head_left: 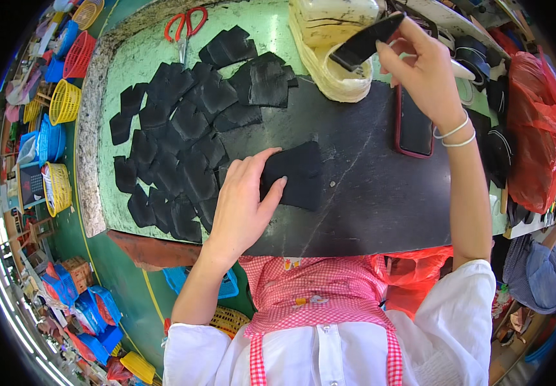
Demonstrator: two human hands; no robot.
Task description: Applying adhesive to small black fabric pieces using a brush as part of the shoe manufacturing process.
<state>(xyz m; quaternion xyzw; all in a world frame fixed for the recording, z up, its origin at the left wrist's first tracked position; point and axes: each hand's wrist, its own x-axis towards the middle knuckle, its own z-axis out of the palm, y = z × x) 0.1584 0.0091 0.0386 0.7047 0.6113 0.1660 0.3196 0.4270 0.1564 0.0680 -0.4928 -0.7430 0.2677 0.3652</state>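
Note:
My left hand [247, 196] rests on the black board [381, 212], its thumb and fingers holding the left side of a flat black piece [305, 175]. Whether that piece is leather or fabric I cannot tell. Up at the right, my right hand [419, 67] grips a flat, dark, pointed spatula [365, 44]. The spatula's lower end is over the mouth of a cream-coloured pot [342, 90], crusted with a pale coating. Many similar black pieces [185, 122] lie overlapping to the left of my left hand.
Red-handled scissors [184, 32] lie at the far left of the green tabletop [114, 193]. A phone in a red case [414, 125] sits on the board below my right hand. A red plastic bag [538, 135] bulges at the right. Coloured baskets [64, 101] stand beyond the table's left edge.

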